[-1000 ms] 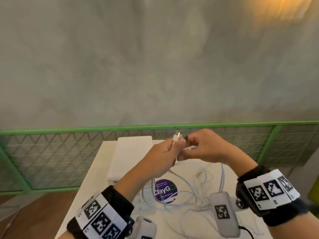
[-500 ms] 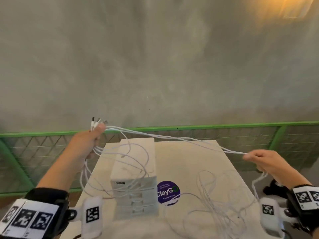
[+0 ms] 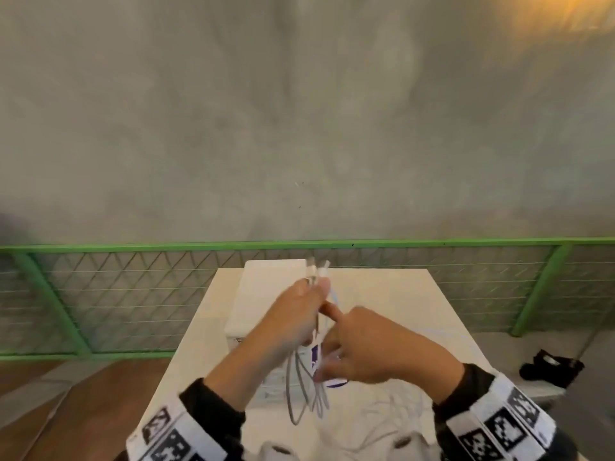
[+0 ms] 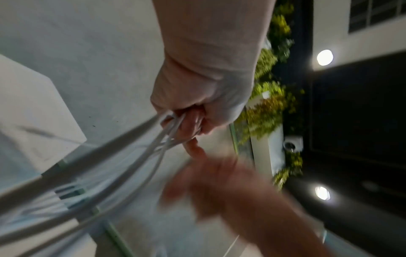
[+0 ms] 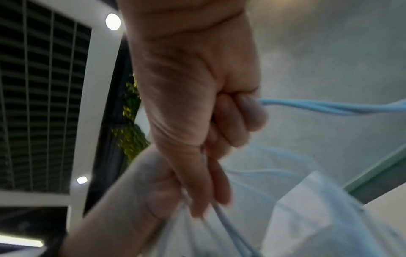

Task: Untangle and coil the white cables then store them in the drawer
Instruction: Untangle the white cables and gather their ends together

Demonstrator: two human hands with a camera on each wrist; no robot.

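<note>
Over the middle of the white table (image 3: 416, 294) my left hand (image 3: 301, 311) grips a bundle of white cables (image 3: 304, 390). Their plug ends (image 3: 317, 269) stick up above the fist and several loops hang below it. The left wrist view shows the fingers (image 4: 191, 120) curled round the strands (image 4: 140, 156). My right hand (image 3: 352, 344) is close against it on the right, index finger (image 3: 332, 311) pointing up. In the right wrist view its curled fingers (image 5: 243, 114) hold a cable strand (image 5: 329, 106). The white drawer unit (image 3: 263, 294) stands behind my left hand, its front hidden.
More loose white cable (image 3: 389, 410) lies on the table near me, by a purple sticker (image 3: 336, 382). A green mesh railing (image 3: 133, 247) runs behind the table before a grey wall. A black object (image 3: 549, 367) lies on the floor at the right.
Half a second ago my hands were spread wide with cable stretched between them. They have come back together at the centre, and loops now hang from my left hand.
</note>
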